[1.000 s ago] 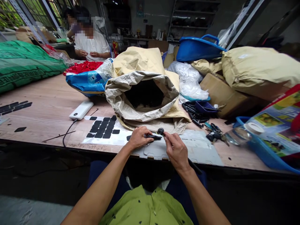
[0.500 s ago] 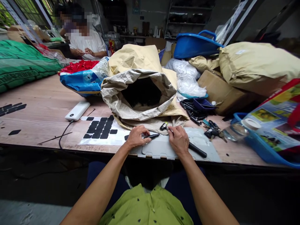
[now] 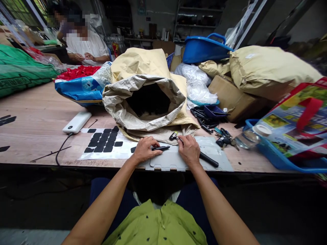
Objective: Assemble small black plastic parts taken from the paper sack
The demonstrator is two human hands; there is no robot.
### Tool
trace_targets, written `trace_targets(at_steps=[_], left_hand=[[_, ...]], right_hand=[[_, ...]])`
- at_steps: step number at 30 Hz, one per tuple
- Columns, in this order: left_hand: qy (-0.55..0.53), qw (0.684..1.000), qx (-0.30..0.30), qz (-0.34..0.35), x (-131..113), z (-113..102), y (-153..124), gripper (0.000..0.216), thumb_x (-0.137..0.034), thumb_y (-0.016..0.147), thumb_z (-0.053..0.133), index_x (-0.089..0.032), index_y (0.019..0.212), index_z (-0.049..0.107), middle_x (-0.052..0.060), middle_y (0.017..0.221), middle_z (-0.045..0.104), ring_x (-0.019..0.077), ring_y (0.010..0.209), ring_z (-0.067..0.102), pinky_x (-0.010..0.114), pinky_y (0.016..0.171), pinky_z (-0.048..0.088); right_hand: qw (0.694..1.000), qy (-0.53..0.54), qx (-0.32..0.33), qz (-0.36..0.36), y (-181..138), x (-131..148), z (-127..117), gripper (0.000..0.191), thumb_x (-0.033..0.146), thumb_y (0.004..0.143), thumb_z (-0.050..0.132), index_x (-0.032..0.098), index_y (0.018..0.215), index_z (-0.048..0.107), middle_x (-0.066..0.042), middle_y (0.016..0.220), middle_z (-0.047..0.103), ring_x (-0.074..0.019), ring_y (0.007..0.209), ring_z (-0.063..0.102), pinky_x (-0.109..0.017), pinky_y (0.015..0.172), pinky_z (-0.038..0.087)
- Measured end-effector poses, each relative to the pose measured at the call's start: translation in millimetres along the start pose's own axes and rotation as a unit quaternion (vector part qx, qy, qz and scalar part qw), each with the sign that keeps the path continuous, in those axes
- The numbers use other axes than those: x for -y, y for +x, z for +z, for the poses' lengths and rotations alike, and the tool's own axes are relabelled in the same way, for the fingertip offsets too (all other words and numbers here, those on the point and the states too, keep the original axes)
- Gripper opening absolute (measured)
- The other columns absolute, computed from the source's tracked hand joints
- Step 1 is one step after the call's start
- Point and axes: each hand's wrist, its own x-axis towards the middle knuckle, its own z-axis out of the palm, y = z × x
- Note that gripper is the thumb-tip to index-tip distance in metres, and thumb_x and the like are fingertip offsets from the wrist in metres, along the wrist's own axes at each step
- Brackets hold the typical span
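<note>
My right hand (image 3: pixel 189 149) is closed around a small hammer (image 3: pixel 208 159); its head points up and left, and the black handle sticks out on the right below the hand. My left hand (image 3: pixel 146 149) has its fingers closed on a slim black pen-like piece (image 3: pixel 161 148), held low over a grey board (image 3: pixel 168 161) at the table's front edge. The hammer head hangs just behind the tip of the black piece, apart from it. Left of my left hand, several black rounded patches (image 3: pixel 103 140) lie in rows on a white sheet (image 3: pixel 122 153).
An open sack (image 3: pixel 112 102) with a dark inside stands right behind my hands. A white power bank (image 3: pixel 77 122) with a cable lies left. Dark tools (image 3: pixel 203 119), keys (image 3: pixel 224 137), a clear jar (image 3: pixel 247 139) and a blue basin (image 3: pixel 278 158) are right. Another person (image 3: pixel 85 46) sits across the table.
The whole view has shifted, so things appear farther left. My hands keep their holds on the hammer and the black piece, with little change between them.
</note>
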Motion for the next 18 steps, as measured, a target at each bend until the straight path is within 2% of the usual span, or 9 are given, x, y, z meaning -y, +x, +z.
trace_targets(at_steps=[2,4,6,9,10,11,12,15,18], left_hand=[[-0.062,0.998,-0.007,0.004,-12.8,-7.1,-6.5,0.023,-0.042,0.08,0.079,-0.022,0.09,0.075,0.003,0.086,0.066,0.0211,0.089,0.058,0.033,0.085,0.043],[-0.179,0.984,0.025,0.003,-31.8,-15.3,-19.6,0.024,-0.042,0.083,0.077,-0.02,0.094,0.074,0.004,0.092,0.068,0.0206,0.09,0.06,0.032,0.085,0.045],[-0.317,0.936,0.149,-0.016,-49.8,-17.1,-38.2,0.029,-0.043,0.083,0.077,-0.02,0.1,0.074,0.004,0.094,0.07,0.0191,0.087,0.062,0.03,0.081,0.048],[-0.436,0.805,0.397,-0.059,-54.6,7.9,-70.0,0.039,-0.046,0.075,0.083,-0.019,0.102,0.075,0.002,0.087,0.071,0.0159,0.076,0.062,0.027,0.072,0.048],[-0.443,0.776,0.442,-0.08,-47.9,24.2,-80.1,0.042,-0.047,0.07,0.086,-0.019,0.1,0.075,0.002,0.084,0.071,0.0151,0.074,0.061,0.026,0.07,0.048],[-0.439,0.766,0.456,-0.108,-37.5,43.3,-89.5,0.045,-0.049,0.066,0.088,-0.018,0.097,0.076,0.001,0.083,0.07,0.0147,0.073,0.061,0.026,0.07,0.048],[-0.425,0.776,0.441,-0.149,-24.6,63.6,-98.0,0.047,-0.052,0.062,0.089,-0.018,0.093,0.076,0.001,0.081,0.07,0.0148,0.073,0.06,0.026,0.069,0.048],[-0.335,0.84,0.297,-0.307,16.2,117.8,-116.9,0.051,-0.067,0.064,0.08,-0.018,0.081,0.073,0.001,0.07,0.065,0.0173,0.067,0.059,0.029,0.063,0.047],[-0.281,0.862,0.212,-0.364,40.0,143.7,-124.2,0.055,-0.075,0.074,0.067,-0.02,0.074,0.069,0.001,0.057,0.054,0.0186,0.058,0.055,0.032,0.056,0.044]], right_hand=[[1.0,-0.003,0.001,-0.001,-0.1,-0.1,0.1,0.023,0.028,0.095,0.057,0.024,0.112,0.071,-0.006,0.097,0.06,-0.0205,0.093,0.05,-0.03,0.079,0.036],[1.0,-0.002,0.0,-0.001,-0.2,-0.6,0.7,0.023,0.028,0.095,0.056,0.024,0.112,0.071,-0.006,0.098,0.06,-0.0206,0.094,0.05,-0.03,0.079,0.036],[1.0,0.002,0.0,0.0,-0.1,-1.1,1.4,0.023,0.028,0.095,0.056,0.024,0.113,0.07,-0.006,0.098,0.06,-0.0205,0.094,0.05,-0.031,0.079,0.036],[1.0,0.005,0.0,0.001,0.3,-1.4,2.0,0.023,0.028,0.095,0.057,0.024,0.112,0.07,-0.006,0.098,0.06,-0.0208,0.094,0.05,-0.031,0.079,0.035],[1.0,0.005,0.001,0.0,0.4,-1.5,2.0,0.022,0.028,0.095,0.057,0.024,0.112,0.07,-0.006,0.098,0.06,-0.0209,0.095,0.05,-0.031,0.079,0.035],[1.0,0.005,0.001,0.0,0.5,-1.5,2.0,0.022,0.028,0.095,0.057,0.024,0.112,0.07,-0.006,0.098,0.06,-0.0209,0.095,0.05,-0.031,0.079,0.035],[1.0,0.005,0.001,0.0,0.5,-1.5,2.0,0.022,0.028,0.095,0.057,0.024,0.112,0.07,-0.006,0.098,0.06,-0.0209,0.095,0.05,-0.031,0.079,0.035],[1.0,0.007,0.001,-0.002,0.4,-1.9,2.1,0.022,0.027,0.095,0.056,0.024,0.111,0.07,-0.006,0.098,0.061,-0.0207,0.095,0.05,-0.031,0.079,0.035],[1.0,0.007,-0.001,-0.002,0.1,-2.1,1.8,0.022,0.028,0.095,0.056,0.024,0.111,0.07,-0.006,0.097,0.06,-0.0208,0.094,0.05,-0.031,0.078,0.035]])
